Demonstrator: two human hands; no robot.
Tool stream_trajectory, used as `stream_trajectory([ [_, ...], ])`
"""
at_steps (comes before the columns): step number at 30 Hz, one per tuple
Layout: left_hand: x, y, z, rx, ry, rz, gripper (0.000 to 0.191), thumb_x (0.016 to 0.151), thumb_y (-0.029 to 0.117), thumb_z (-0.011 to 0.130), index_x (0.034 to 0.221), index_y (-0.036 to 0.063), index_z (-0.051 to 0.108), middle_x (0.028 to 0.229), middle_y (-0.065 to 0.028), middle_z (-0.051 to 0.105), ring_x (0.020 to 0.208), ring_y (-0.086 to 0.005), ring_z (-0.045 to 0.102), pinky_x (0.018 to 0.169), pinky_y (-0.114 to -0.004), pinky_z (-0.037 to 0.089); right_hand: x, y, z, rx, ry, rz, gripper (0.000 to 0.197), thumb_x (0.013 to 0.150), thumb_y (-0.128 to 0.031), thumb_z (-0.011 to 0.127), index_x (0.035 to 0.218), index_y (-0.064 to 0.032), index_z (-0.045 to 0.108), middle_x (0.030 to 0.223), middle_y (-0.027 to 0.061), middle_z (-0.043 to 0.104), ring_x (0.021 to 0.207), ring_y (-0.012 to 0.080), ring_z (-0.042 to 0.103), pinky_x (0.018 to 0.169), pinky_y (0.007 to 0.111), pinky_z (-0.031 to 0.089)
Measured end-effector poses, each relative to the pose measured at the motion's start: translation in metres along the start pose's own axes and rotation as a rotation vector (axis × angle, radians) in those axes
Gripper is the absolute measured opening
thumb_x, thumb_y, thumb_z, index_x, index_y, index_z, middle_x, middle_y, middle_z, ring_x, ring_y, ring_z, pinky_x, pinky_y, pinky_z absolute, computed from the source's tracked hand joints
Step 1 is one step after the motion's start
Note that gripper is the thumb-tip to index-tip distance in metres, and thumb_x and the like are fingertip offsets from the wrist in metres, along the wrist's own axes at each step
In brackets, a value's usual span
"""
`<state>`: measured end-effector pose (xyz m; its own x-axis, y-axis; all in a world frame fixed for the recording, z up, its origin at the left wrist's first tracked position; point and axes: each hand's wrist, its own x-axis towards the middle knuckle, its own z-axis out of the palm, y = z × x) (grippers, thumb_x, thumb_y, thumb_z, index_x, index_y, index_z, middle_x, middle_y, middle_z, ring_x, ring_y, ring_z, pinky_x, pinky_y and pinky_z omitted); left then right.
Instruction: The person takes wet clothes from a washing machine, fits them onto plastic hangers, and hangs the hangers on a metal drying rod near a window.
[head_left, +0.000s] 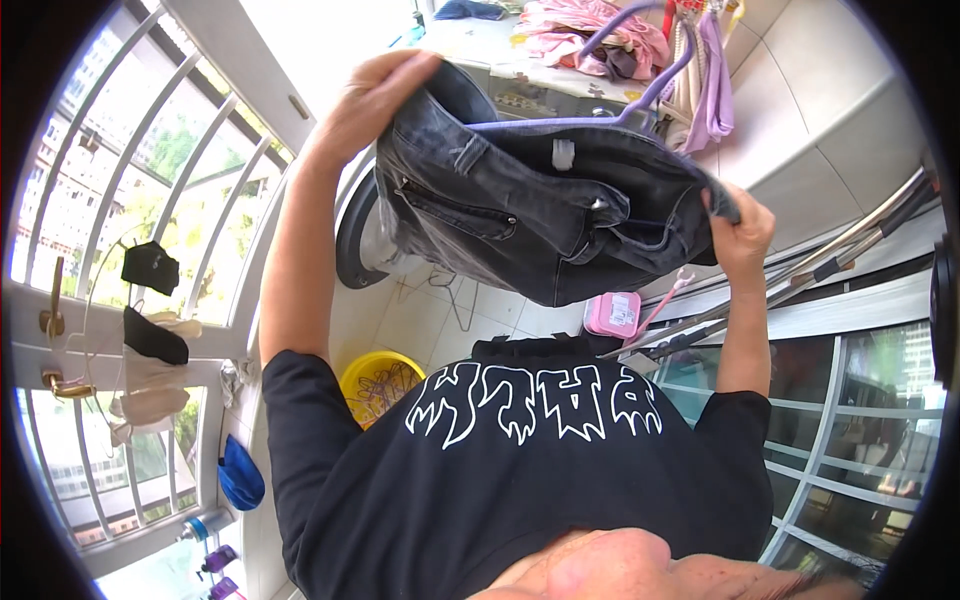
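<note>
Dark grey denim bottoms hang spread between my two hands, in front of my chest. My left hand grips one end of the waistband at the upper left. At the right, my right hand holds the other end of the waistband. A purple clothes hanger lies along the waist opening, its hook rising above the denim. The waistband is open enough to show the inside and a small white label. The fly and a zipped front pocket face me. The legs of the garment are mostly hidden.
Pink clothes lie on a covered top behind the denim, above a front-loading washing machine. On the tiled floor stand a yellow basket of hangers and a pink box. Metal poles slant at right; barred windows are at left.
</note>
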<state>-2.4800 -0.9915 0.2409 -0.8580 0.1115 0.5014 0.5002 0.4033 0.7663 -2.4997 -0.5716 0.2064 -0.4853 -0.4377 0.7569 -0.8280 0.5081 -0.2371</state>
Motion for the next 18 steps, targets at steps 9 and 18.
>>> stream_trajectory([
  [9, 0.016, 0.027, 0.059, 0.185, -0.284, -0.028, 0.052, 0.09, 0.047, 0.055, 0.111, 0.0014, 0.065, 0.089, -0.0104, 0.068, 0.091, -0.0162, 0.058, 0.083, -0.031, 0.046, -0.003, 0.031, 0.035, 0.079, 0.173, 0.34, 0.013, 0.083, -0.005, 0.069, 0.094, -0.0007, 0.065, 0.068, 0.0059, 0.059, 0.067, 0.0052, 0.05, 0.064, 0.024, 0.046],
  [18, 0.012, 0.045, 0.103, 0.359, 0.011, -0.02, 0.02, 0.083, 0.024, 0.071, 0.089, 0.0052, 0.069, 0.071, -0.0066, 0.066, 0.062, -0.0127, 0.059, 0.06, -0.028, 0.047, -0.007, 0.017, -0.006, 0.001, 0.149, 0.317, 0.017, 0.081, -0.008, 0.067, 0.096, -0.0013, 0.064, 0.084, 0.0153, 0.066, 0.077, 0.0292, 0.067, 0.07, 0.033, 0.05],
])
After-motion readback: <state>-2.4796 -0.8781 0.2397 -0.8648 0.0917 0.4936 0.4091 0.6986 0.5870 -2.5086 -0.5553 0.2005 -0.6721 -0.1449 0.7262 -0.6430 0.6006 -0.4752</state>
